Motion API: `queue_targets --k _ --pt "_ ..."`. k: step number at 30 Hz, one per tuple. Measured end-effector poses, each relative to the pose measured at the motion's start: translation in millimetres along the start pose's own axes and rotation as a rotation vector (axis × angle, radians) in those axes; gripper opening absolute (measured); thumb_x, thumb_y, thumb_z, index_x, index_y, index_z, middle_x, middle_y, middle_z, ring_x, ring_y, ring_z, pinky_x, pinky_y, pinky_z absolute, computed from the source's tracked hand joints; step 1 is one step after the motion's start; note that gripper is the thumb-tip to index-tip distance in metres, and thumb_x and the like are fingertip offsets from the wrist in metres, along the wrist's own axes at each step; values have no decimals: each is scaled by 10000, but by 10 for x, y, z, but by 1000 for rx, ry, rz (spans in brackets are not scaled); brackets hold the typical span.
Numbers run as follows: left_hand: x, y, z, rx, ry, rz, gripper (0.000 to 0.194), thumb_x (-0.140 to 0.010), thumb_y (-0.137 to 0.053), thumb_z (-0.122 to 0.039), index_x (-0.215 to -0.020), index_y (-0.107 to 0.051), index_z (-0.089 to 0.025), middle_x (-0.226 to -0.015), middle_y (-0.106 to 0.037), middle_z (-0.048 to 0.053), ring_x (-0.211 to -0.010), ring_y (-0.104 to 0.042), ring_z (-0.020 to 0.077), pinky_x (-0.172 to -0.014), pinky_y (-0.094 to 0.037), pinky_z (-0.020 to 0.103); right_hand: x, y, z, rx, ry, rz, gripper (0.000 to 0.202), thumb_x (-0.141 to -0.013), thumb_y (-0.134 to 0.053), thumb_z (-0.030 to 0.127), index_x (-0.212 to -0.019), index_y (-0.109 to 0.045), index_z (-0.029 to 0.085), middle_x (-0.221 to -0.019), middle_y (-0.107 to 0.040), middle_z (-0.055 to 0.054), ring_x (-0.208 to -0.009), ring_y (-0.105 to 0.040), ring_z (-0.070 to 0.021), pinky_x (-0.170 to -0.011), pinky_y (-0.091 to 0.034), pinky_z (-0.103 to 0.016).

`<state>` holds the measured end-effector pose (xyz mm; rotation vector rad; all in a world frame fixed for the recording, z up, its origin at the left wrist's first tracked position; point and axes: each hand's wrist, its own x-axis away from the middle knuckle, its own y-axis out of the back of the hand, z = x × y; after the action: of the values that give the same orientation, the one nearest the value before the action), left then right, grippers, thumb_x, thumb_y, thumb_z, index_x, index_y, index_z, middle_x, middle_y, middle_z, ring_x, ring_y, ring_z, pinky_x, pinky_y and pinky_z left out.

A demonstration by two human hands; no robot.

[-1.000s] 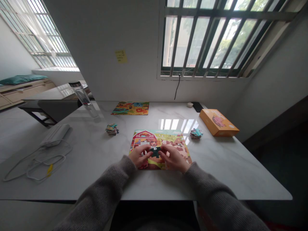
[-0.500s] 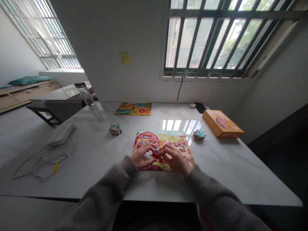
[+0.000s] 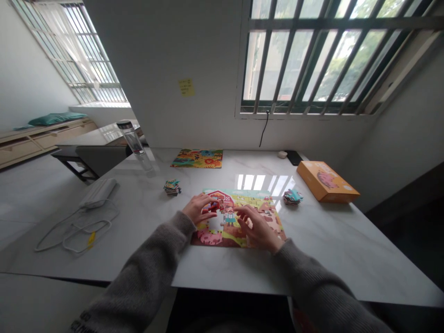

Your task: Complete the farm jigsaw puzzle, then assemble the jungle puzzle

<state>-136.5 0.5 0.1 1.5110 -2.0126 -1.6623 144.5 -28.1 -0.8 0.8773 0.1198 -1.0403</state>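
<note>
A jigsaw puzzle [image 3: 262, 210] with a farm picture lies flat in front of me, with a red barn, a farmer figure and a pink pig on it. A pale gap shows left of the farmer. My left hand [image 3: 200, 209] is over the barn side, thumb and forefinger curved around a small red puzzle piece [image 3: 212, 206]. Its far edge blends with the barn picture. My right hand [image 3: 255, 226] hovers over the right half, fingers apart and bent, with nothing seen in them. Its fingertips are beside the farmer.
Stacks of puzzle pieces stand at left [image 3: 172, 187] and right [image 3: 293, 197]. Behind lies an animal picture board [image 3: 198, 158]. An orange box [image 3: 326, 181], a black phone [image 3: 294, 157], a glass bottle [image 3: 132, 138] and a white device [image 3: 99, 193] with looped cable surround the work area.
Both hands were together on the red piece over the gap. They have parted: the left has moved up and left with the piece, the right has let go. The view has shifted slightly.
</note>
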Motion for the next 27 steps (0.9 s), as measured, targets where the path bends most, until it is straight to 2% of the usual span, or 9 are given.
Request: queue_targets --k 3,6,10,14,16,20,24,27 --pt "-45 -40 182 -64 25 56 317 -850 -741 -420 -1111 -694 -247 -1084 -716 67 -1007 -621 249 -931 -460 378 13 3 4 36 31 40 318 -964 -494 150 -1252 -572 259 -1070 -609 -75 -951 -583 -198 -838 -511 -357" --pt "-35 -128 269 -42 48 92 311 -836 -755 -401 -1086 -702 -224 -1055 -727 68 -995 -619 252 -928 -461 382 17 3 25 30 8 47 289 -958 -507 157 -1219 -594 245 -1029 -624 -66 -923 -591 -191 -835 -507 -352" --pt "17 -175 266 7 50 89 336 -824 -766 -370 -1108 -687 -209 -1086 -725 66 -1023 -609 255 -955 -453 390 -68 43 75 -28 -66 82 248 -964 -494 163 -1164 -625 229 -989 -653 -47 -868 -609 -169 -814 -507 -327" --pt "38 -177 229 10 69 92 323 -799 -789 -340 -1080 -690 -216 -1101 -727 52 -1030 -608 255 -971 -447 402 -291 67 77 41 -30 226 237 -941 -546 173 -1153 -636 230 -1083 -655 -60 -981 -617 -191 -896 -499 -351" --pt "40 -186 230 7 87 86 320 -788 -798 -340 -1067 -698 -221 -1101 -729 51 -1031 -610 258 -970 -451 410 -419 17 45 116 10 264 241 -932 -569 183 -1160 -633 231 -1129 -636 -73 -1055 -596 -210 -941 -483 -367" --pt "49 -215 290 30 63 68 376 -789 -796 -338 -1137 -703 -231 -1134 -729 65 -1063 -616 266 -985 -453 429 -587 -207 -36 302 7 245 265 -942 -563 216 -1204 -600 213 -1186 -598 -105 -1109 -551 -243 -970 -448 -405" --pt "54 -228 344 83 44 38 370 -810 -775 -373 -1139 -717 -215 -1107 -742 77 -1037 -628 261 -981 -469 424 -577 -400 -97 419 -44 216 331 -927 -585 230 -1256 -548 223 -1251 -573 -112 -1164 -500 -273 -981 -411 -443" --pt "51 -208 327 113 69 40 352 -816 -765 -397 -1113 -728 -212 -1075 -746 70 -1016 -630 253 -977 -476 409 -527 -432 -144 433 -14 188 261 -948 -567 223 -1209 -562 225 -1240 -573 -102 -1158 -490 -264 -985 -401 -428"
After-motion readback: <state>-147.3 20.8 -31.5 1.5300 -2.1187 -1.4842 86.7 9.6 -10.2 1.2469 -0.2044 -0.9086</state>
